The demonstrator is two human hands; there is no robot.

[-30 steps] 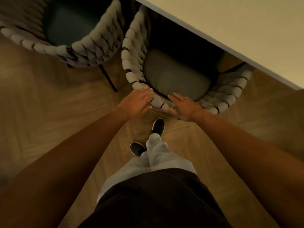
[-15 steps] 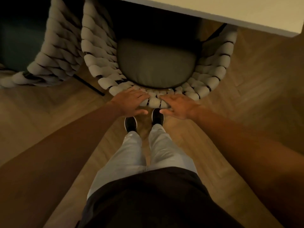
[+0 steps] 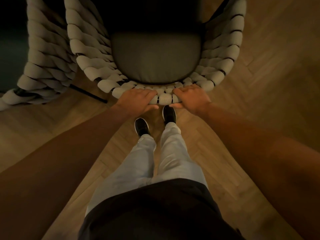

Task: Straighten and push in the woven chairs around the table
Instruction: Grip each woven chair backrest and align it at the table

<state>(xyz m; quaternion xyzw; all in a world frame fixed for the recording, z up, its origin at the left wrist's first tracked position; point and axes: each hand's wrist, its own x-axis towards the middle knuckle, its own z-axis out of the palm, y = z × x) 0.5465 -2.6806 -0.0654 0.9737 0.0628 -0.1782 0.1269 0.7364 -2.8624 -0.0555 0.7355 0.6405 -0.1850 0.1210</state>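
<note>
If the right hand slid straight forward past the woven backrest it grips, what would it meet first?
Probably the dark grey seat cushion, just beyond the rope-woven chair back the right hand grips; depth is unclear.

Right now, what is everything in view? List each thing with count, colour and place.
woven chair: 1, pale grey rope weave, centre top, back rail nearest the person
seat cushion: 1, dark grey, inside that chair
second woven chair: 1, same weave, left, close beside the first
wooden floor: herringbone brown, all around
shoes: 2, black, behind the chair
left hand: grips back rail
right hand: grips back rail
</note>
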